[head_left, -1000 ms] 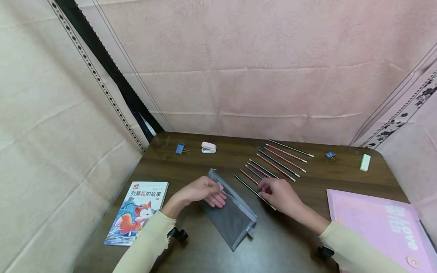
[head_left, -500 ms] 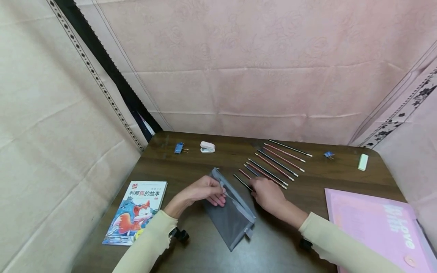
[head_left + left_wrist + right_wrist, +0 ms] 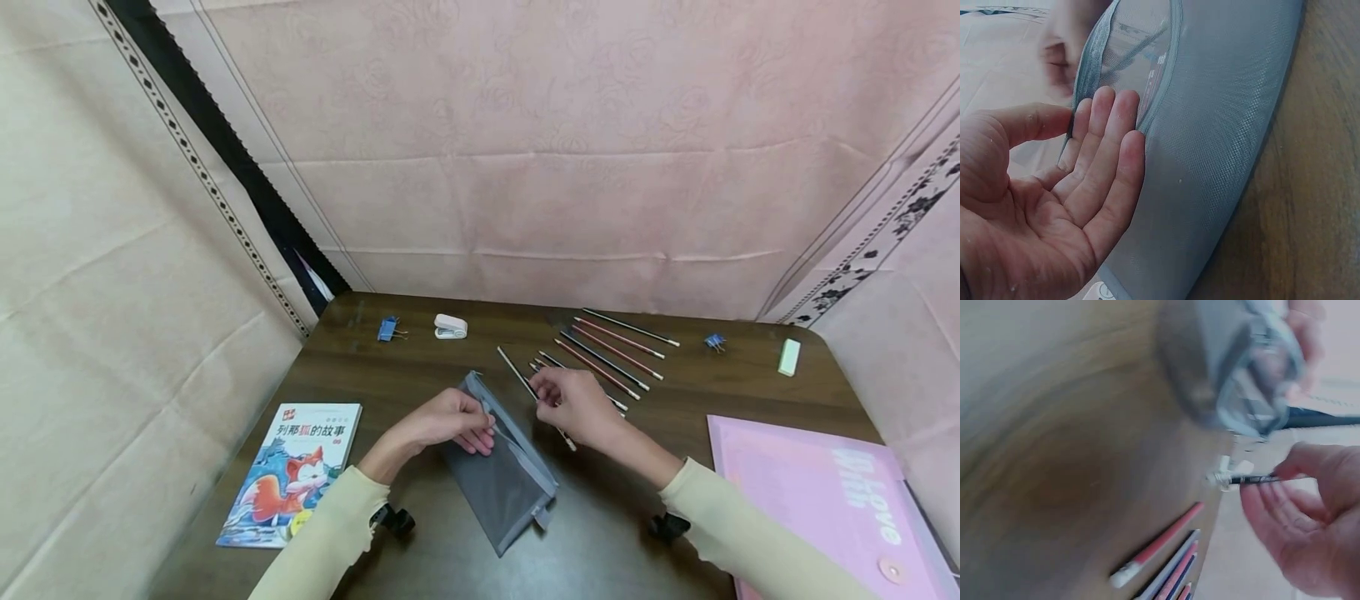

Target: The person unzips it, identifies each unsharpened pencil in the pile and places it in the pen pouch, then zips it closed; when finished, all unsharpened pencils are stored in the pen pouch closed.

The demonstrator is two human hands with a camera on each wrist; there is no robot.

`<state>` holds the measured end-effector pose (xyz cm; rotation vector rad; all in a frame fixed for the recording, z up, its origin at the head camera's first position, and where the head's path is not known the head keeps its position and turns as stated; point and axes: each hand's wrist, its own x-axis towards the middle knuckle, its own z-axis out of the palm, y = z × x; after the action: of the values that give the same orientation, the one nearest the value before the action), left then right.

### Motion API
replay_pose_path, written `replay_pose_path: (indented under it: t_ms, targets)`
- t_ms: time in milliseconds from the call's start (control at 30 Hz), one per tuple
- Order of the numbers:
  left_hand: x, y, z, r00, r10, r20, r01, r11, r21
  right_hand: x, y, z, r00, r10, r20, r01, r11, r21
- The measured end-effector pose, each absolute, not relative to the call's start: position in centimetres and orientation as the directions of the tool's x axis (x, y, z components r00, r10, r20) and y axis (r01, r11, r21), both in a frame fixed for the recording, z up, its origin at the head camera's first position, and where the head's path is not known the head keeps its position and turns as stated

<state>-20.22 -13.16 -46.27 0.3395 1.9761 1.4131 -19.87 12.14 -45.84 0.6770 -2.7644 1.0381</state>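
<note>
My left hand (image 3: 442, 425) pinches the rim of a grey mesh zip pouch (image 3: 491, 496) that slants across the middle of the table. In the left wrist view, the thumb presses at the edge and the fingers of this hand (image 3: 1079, 206) spread along the mouth of the pouch (image 3: 1210, 137), which gapes. Thumb and fingertips of my right hand (image 3: 577, 404) grip a dark pencil (image 3: 513, 367), just right of the pouch. In the right wrist view, the eraser end of that pencil (image 3: 1244, 479) pokes out past the fingertips. Several red and dark pencils (image 3: 611, 358) lie in a slanted row behind the right hand.
A picture book (image 3: 288, 479) lies at the left, a pink folder (image 3: 802, 500) at the right. Along the back are a blue binder clip (image 3: 387, 329), a small white stapler (image 3: 451, 326), another blue binder clip (image 3: 715, 342) and a pale green eraser (image 3: 789, 357).
My right hand has moved left along the nearest dark pencil and lifted it, turning it steeper beside the pouch. The left hand keeps its hold on the pouch.
</note>
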Motion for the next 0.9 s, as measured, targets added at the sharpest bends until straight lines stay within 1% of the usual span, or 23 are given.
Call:
replay_pose_path:
  t_ms: [100,200,267,333,367,433,533,800,900]
  targets:
    - [-20.1,-13.1,-46.1,-0.746,0.554,-0.369,-0.169,0.379,0.910,-20.3,12.2,-45.2,-0.917,-0.331,0.222,-0.367,0.480,-0.797]
    - [-20.1,-13.0,-45.9,-0.752,0.546,-0.369,-0.170,0.381,0.909,-20.4,12.2,-45.2,-0.936,-0.324,0.139,-0.221,0.231,-0.947]
    - [-20.1,-13.0,-45.9,-0.754,0.543,-0.370,-0.169,0.383,0.908,-20.3,12.0,-45.4,-0.940,-0.333,0.074,-0.107,0.080,-0.991]
    - [-20.2,-12.9,-45.8,-0.757,0.539,-0.368,-0.165,0.387,0.907,-20.1,11.9,-45.6,-0.937,-0.348,0.021,-0.021,-0.004,-1.000]
    - [-20.2,-12.9,-45.8,-0.759,0.538,-0.367,-0.164,0.388,0.907,-20.0,11.9,-45.7,-0.935,-0.355,-0.002,0.011,-0.023,-1.000]
    - [-20.2,-12.8,-45.7,-0.761,0.539,-0.363,-0.156,0.391,0.907,-19.8,11.8,-46.0,-0.930,-0.366,-0.041,0.051,-0.018,-0.999]
    - [-20.3,-12.6,-45.7,-0.762,0.543,-0.353,-0.143,0.390,0.909,-19.6,11.7,-46.4,-0.918,-0.385,-0.091,0.086,0.029,-0.996]
    - [-20.1,-12.8,-45.3,-0.777,0.535,-0.333,-0.129,0.382,0.915,-19.0,11.1,-47.5,-0.885,-0.435,-0.165,0.099,0.169,-0.981]
    - [-20.0,-12.7,-45.2,-0.778,0.538,-0.325,-0.130,0.368,0.921,-18.7,10.9,-47.6,-0.877,-0.446,-0.178,0.086,0.219,-0.972]
